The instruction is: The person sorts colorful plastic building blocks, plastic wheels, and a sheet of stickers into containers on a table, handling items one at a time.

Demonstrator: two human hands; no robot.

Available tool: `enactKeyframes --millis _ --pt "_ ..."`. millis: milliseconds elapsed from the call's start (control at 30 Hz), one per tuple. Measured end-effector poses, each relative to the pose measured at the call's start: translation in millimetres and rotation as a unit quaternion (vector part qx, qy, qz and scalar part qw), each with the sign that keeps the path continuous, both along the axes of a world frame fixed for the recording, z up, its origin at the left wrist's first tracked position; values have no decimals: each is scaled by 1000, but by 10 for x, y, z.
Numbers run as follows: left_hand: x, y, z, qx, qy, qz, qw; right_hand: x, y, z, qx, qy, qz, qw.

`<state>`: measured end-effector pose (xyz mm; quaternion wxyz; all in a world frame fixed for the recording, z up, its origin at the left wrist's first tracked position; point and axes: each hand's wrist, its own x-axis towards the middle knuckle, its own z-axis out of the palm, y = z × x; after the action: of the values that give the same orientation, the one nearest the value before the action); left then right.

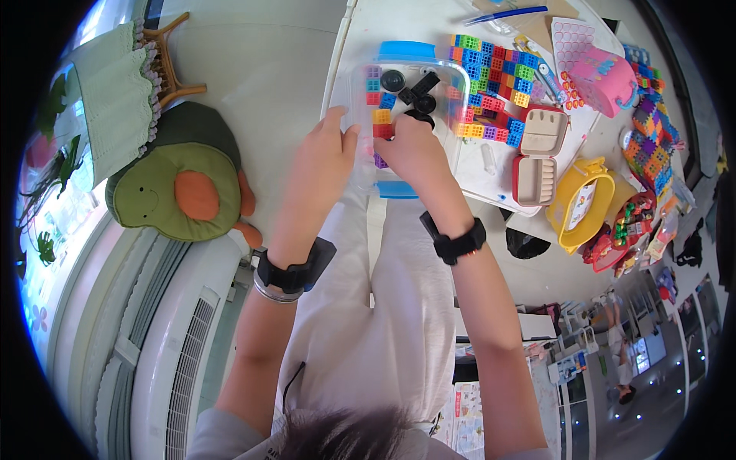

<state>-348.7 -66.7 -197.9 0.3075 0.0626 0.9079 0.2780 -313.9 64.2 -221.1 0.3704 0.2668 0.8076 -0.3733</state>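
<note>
A clear plastic box [463,86] with blue side latches sits on the white table in front of me. Inside lie small cube blocks in several colours, an orange block [381,117] among them, and black round wheels such as this one [393,80]. My right hand [411,144] reaches into the box, its fingers beside a red block and a black wheel; whether it grips either is hidden. At the box's left edge is my left hand [333,144], fingers apart, with nothing seen in it. Joined coloured blocks [489,69] lie right of the box.
An opened red case [535,181], a pink container [601,80] and a blue pen [509,14] are on the table [483,178]. Beyond its right edge stands a yellow basket [606,195]. An avocado cushion [155,190] lies at left. Another person [624,368] is far off at lower right.
</note>
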Motion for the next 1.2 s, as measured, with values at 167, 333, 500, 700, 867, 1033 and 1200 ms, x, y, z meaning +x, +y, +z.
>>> enactKeyframes --millis 167,333,500,700,867,1033,1200 --pt "-2 14 17 16 -10 17 1000 -87 -157 -269 24 -20 10 999" --pt "-80 -48 81 37 -88 21 995 -58 -159 -376 9 -13 15 1000" --pt "-42 -212 68 184 29 58 981 226 74 -195 -45 214 -71 973" --pt "-25 -156 213 306 -36 165 937 289 183 203 -189 168 -282 926" --pt "-37 -67 260 287 -27 93 953 309 139 346 -258 180 -349 883" --pt "17 -16 197 236 35 21 971 377 184 254 -151 175 -268 935" --pt "59 -28 76 109 45 95 988 455 61 -45 -86 98 -95 987"
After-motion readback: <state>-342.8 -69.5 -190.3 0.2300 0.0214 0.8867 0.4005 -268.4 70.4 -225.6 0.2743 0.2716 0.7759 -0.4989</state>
